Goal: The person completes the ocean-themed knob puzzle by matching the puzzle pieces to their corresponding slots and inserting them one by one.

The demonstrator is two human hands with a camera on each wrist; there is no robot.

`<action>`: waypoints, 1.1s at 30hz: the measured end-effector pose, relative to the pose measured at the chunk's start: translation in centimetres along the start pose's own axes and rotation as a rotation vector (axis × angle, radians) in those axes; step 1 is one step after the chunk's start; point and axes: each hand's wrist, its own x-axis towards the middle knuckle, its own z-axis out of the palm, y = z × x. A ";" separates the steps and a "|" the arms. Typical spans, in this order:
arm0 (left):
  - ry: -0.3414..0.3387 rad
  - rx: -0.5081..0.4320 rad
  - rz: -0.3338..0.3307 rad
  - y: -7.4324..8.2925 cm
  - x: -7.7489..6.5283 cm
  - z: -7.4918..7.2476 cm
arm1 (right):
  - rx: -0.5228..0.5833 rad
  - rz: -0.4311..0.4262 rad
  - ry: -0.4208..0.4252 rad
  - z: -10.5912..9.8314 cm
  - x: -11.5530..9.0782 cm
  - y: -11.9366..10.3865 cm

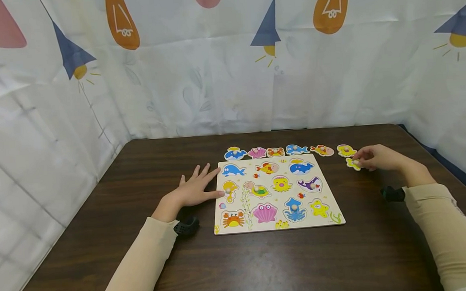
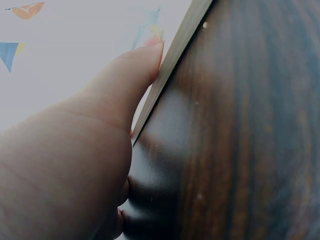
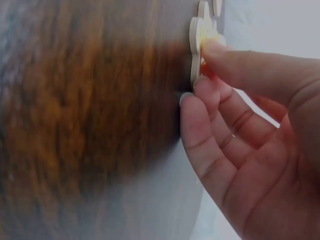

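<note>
A pale wooden sea-animal puzzle board [image 1: 262,227] lies flat on the table. My left hand [image 1: 195,190], fingers spread and straight, touches its left edge; the left wrist view shows the thumb [image 2: 130,75] against that edge. To the right of the board, my right hand [image 1: 371,158] pinches a yellow starfish puzzle piece [image 1: 352,164] between thumb and finger. In the right wrist view the piece [image 3: 195,50] sits on or just over the tabletop; any gap is hard to judge. Knobbed seahorse [image 1: 230,191], turtle [image 1: 258,190], purple whale [image 1: 311,185] and squid [image 1: 295,210] pieces sit in the board.
Behind the board runs a row of loose pieces: blue whale with yellow [image 1: 235,154], pink shell [image 1: 257,152], crab [image 1: 275,152], light-blue whale [image 1: 297,149] and fish [image 1: 322,150]. A yellow octopus piece [image 1: 346,150] lies beside the right hand. A patterned curtain [image 1: 221,84] hangs behind the table.
</note>
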 end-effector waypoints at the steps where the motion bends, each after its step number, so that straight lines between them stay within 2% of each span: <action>1: -0.001 0.000 -0.002 0.0 0.0 0.0 | 0.001 0.003 -0.004 0.0 0.0 0.1; 13: -0.005 -0.006 0.000 -0.1 0.1 0.0 | 0.024 0.028 0.005 0.1 0.2 0.2; 25: -0.003 -0.009 -0.003 0.0 0.0 0.0 | -0.087 0.009 0.073 0.9 -0.4 -0.3; 33: 0.003 -0.005 0.003 -0.2 0.0 0.1 | -0.163 -0.010 0.142 1.3 -1.4 -1.9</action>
